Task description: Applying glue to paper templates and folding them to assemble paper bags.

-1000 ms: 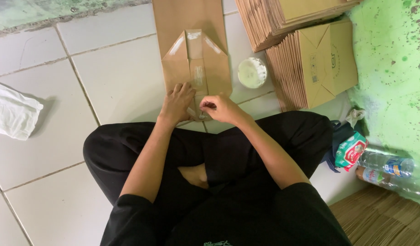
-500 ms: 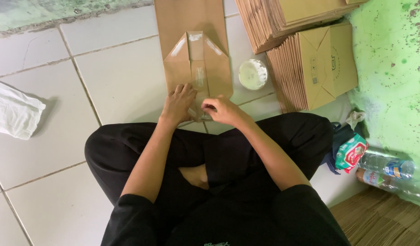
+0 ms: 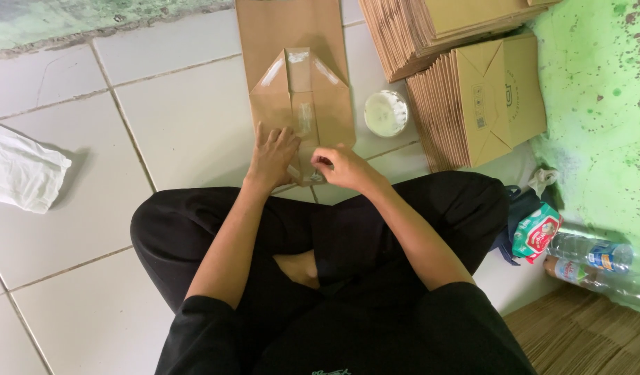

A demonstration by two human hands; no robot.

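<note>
Brown paper bag (image 3: 292,62) lies flat on the tiled floor (image 3: 188,118), its folded bottom just ahead of both grips; likely light, thin, creases easily, best held at fold edges. Left hand (image 3: 272,156) pressed flat on the near fold, released. Right hand (image 3: 337,165) beside it, pinching the flap's near edge. Small white cup (image 3: 386,112) right of them.

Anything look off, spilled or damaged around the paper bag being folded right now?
Nothing is spilled or torn. The brown paper bag lies flat under both hands; the white tub sits upright. Only the crumpled white plastic bag lies loose, well aside.
</note>
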